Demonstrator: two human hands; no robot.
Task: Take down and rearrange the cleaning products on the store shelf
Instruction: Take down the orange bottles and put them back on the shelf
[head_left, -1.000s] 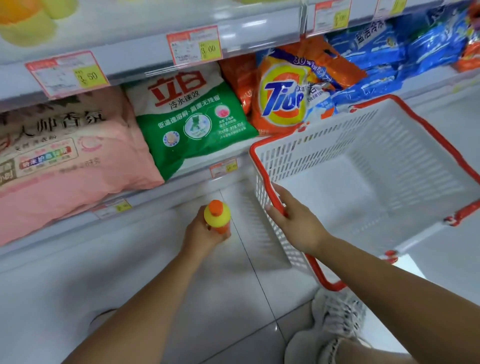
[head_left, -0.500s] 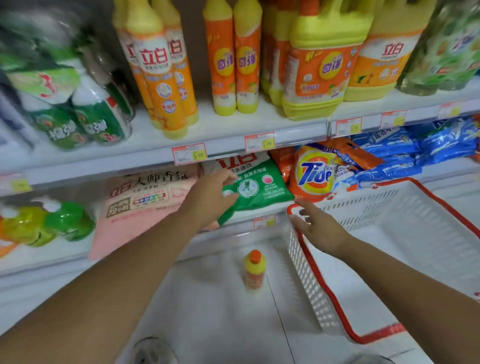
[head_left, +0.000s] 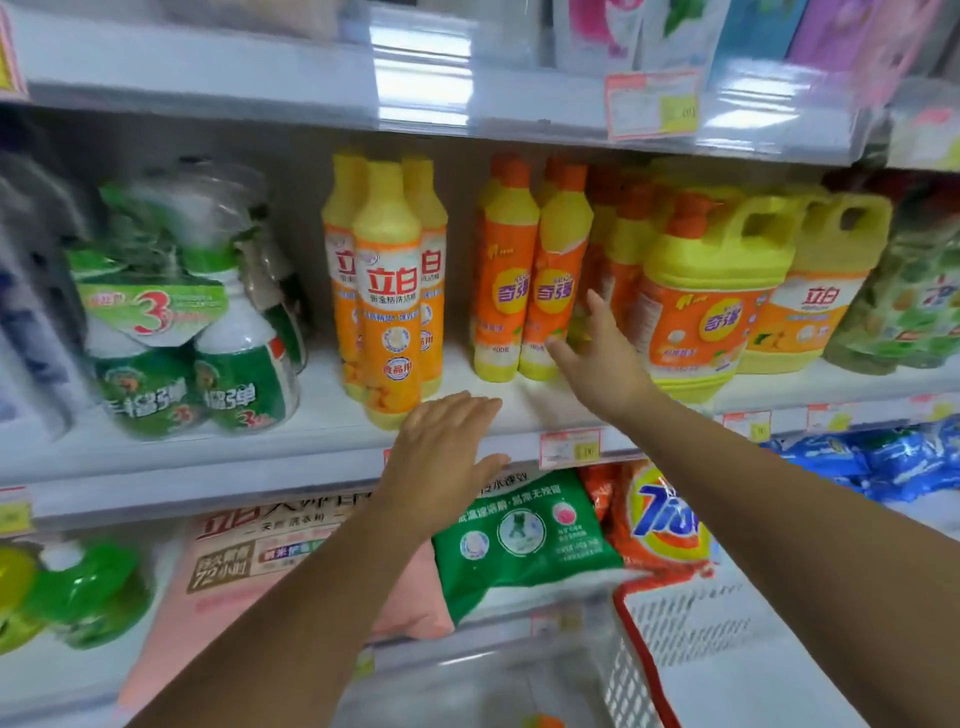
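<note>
Bottles (head_left: 530, 275), orange, upright on shelf (head_left: 322, 421). Right hand (head_left: 597, 358) spread, empty, beside them, likely for taking down; left hand (head_left: 447, 452) flat, empty, lower.

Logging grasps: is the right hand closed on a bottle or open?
Open. The right hand has its fingers spread and straight beside the orange bottles, curled round none; touch cannot be told.

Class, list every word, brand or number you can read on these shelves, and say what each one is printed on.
"立白": front yellow bottle
"奇强": orange bottle
"奇强": orange-capped yellow jug
"立白": second yellow jug
"3": green bottle pack
"Tide": orange bag
"72小时": pink bag
Price tags: too blurred to read.
</note>
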